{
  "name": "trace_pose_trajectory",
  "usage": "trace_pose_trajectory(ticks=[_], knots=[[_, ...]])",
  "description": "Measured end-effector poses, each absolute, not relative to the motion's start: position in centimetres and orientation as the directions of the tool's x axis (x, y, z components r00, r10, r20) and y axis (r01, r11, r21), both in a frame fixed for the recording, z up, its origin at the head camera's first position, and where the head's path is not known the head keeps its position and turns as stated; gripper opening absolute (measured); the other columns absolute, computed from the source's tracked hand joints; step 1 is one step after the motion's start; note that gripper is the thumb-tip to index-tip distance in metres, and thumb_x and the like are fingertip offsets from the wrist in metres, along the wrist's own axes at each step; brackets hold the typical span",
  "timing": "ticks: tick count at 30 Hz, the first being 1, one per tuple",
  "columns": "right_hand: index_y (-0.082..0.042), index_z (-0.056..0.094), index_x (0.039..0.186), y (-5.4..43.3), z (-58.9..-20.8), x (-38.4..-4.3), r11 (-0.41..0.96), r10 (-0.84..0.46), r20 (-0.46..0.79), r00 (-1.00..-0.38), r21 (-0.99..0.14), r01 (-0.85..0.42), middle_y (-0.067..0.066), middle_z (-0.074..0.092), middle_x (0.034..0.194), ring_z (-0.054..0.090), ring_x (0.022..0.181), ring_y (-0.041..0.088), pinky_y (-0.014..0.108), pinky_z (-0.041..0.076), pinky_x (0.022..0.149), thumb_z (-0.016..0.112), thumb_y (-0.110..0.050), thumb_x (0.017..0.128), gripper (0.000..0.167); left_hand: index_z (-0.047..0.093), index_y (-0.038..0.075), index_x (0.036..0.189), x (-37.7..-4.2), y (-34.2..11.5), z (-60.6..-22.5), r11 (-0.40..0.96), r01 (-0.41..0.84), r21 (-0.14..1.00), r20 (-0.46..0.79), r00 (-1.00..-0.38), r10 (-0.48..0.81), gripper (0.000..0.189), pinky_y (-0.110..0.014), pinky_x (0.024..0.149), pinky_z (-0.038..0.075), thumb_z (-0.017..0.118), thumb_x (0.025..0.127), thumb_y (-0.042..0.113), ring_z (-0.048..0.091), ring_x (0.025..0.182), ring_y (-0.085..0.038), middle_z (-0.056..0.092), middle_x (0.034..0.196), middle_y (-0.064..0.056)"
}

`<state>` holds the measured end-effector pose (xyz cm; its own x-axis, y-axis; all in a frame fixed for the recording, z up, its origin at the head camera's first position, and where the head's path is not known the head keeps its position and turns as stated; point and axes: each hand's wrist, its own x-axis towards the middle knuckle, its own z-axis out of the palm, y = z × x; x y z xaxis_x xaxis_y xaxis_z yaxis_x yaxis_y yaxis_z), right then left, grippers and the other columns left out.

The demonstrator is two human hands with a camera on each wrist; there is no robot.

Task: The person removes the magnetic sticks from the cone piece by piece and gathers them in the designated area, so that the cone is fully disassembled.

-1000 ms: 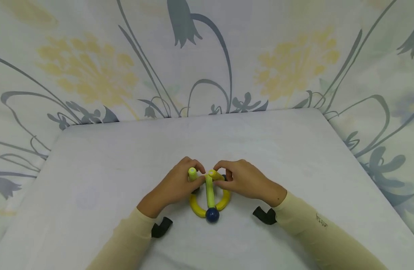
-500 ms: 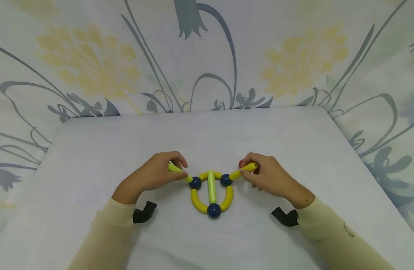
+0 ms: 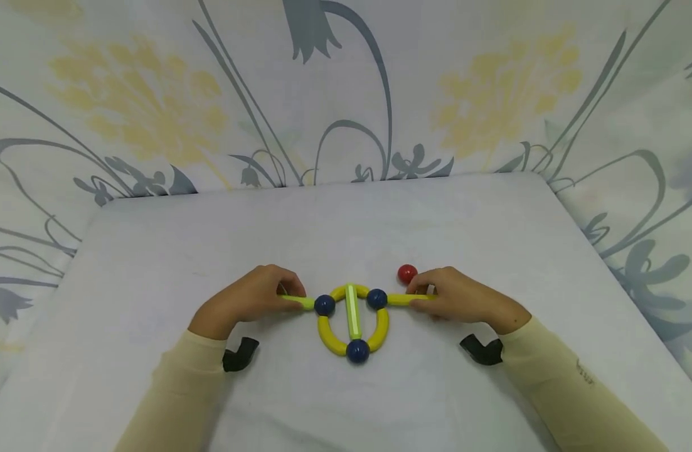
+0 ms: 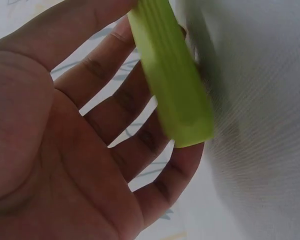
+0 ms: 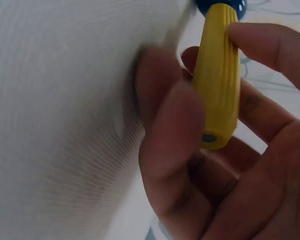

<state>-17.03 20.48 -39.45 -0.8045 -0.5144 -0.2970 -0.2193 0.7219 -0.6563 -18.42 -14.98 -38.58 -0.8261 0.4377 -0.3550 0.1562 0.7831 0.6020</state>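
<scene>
By the grip of the left hand point(image 3: 261, 294), a faceted green rod point(image 3: 307, 303) with lengthwise grooves is being pinched between thumb and forefinger, the other fingers being held apart behind it. By the grip of the right hand point(image 3: 464, 295), a ribbed yellow rod point(image 3: 400, 300) is likewise being pinched; a dark round inset is being shown in its blunt end. The two rods are being held out to left and right, their inner ends touching a glossy left ball point(image 3: 325, 306) and a glossy right ball point(image 3: 376, 299), both dark blue. Between these, a ring is being formed on the white desk point(image 3: 210, 245) by smooth curved yellow pieces point(image 3: 330, 339) and closed by a blue near ball point(image 3: 357, 351). From that ball a straight pale-green bar point(image 3: 353, 314) is running towards the far arc; whether it is lying flat or tilting cannot be told. A shiny red ball point(image 3: 407, 274) is resting just beyond the right fingers. The desk is being covered by finely woven cloth, and a flower-printed backdrop point(image 3: 238, 125) is hanging behind.
</scene>
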Motion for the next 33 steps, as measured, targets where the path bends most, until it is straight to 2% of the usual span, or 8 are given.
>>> trace_pose_trajectory(ticks=[6,15,20,24,28,31,33], knots=[[-0.012,0.077,0.106,19.9,-39.7,-16.9,0.787,-0.503,-0.154,-0.851,-0.488,-0.377,-0.003,0.065,0.088,0.052,0.077,0.012,0.027,0.047,0.072,0.075,-0.019,0.089,0.019,0.073,0.017,0.09,-18.5,-14.9,-38.6,0.783,0.195,0.591,-0.333,-0.825,0.457,0.008,-0.03,0.073,0.049,0.08,0.086,0.018,0.058,0.083,-0.017,0.068,0.089,0.001],[-0.008,0.07,0.12,19.2,-39.9,-16.5,0.833,-0.471,-0.146,-0.87,-0.397,-0.384,0.0,0.061,0.087,0.053,0.082,0.015,0.034,0.051,0.077,0.075,-0.021,0.088,0.035,0.073,0.019,0.092,-18.3,-14.7,-38.8,0.807,0.162,0.568,-0.37,-0.826,0.426,0.01,-0.03,0.072,0.05,0.08,0.085,0.019,0.058,0.086,-0.019,0.067,0.092,0.0],[-0.01,0.07,0.12,19.2,-39.7,-16.4,0.841,-0.463,-0.161,-0.872,-0.392,-0.374,0.0,0.061,0.089,0.053,0.083,0.015,0.035,0.052,0.079,0.075,-0.022,0.089,0.034,0.071,0.019,0.111,-17.9,-14.2,-38.3,0.811,0.204,0.548,-0.32,-0.845,0.429,0.024,-0.036,0.083,0.053,0.076,0.089,0.026,0.06,0.098,-0.02,0.068,0.106,-0.001],[-0.011,0.07,0.119,18.9,-39.5,-15.9,0.842,-0.457,-0.11,-0.883,-0.375,-0.389,0.004,0.065,0.101,0.058,0.094,0.019,0.04,0.055,0.086,0.076,-0.024,0.089,0.034,0.067,0.02,0.124,-16.7,-12.7,-37.5,0.81,0.278,0.517,-0.198,-0.882,0.428,0.034,-0.038,0.087,0.053,0.07,0.094,0.033,0.06,0.104,-0.02,0.067,0.113,-0.002],[-0.012,0.071,0.115,17.9,-39.0,-15.2,0.809,-0.464,0.017,-0.886,-0.4,-0.431,0.007,0.065,0.114,0.059,0.107,0.024,0.043,0.055,0.091,0.076,-0.024,0.089,0.029,0.071,0.018,0.108,-15.1,-10.5,-36.6,0.816,0.376,0.439,-0.105,-0.881,0.462,0.024,-0.033,0.074,0.051,0.071,0.093,0.036,0.06,0.083,-0.015,0.067,0.094,0.003],[-0.012,0.072,0.114,16.7,-38.9,-14.8,0.743,-0.518,0.075,-0.852,-0.453,-0.492,0.005,0.064,0.113,0.06,0.104,0.021,0.038,0.056,0.089,0.076,-0.021,0.089,0.026,0.07,0.018,0.088,-14.0,-9.1,-36.5,0.815,0.415,0.404,-0.136,-0.854,0.502,0.022,-0.028,0.06,0.044,0.074,0.09,0.039,0.053,0.065,-0.01,0.061,0.075,0.007],[-0.013,0.072,0.116,15.6,-39.0,-14.8,0.693,-0.587,0.085,-0.805,-0.461,-0.554,0.003,0.062,0.111,0.06,0.1,0.017,0.033,0.055,0.086,0.075,-0.019,0.09,0.027,0.069,0.017,0.084,-13.4,-8.6,-36.8,0.817,0.414,0.402,-0.18,-0.839,0.514,0.027,-0.026,0.054,0.04,0.075,0.088,0.043,0.05,0.059,-0.009,0.058,0.067,0.009]])
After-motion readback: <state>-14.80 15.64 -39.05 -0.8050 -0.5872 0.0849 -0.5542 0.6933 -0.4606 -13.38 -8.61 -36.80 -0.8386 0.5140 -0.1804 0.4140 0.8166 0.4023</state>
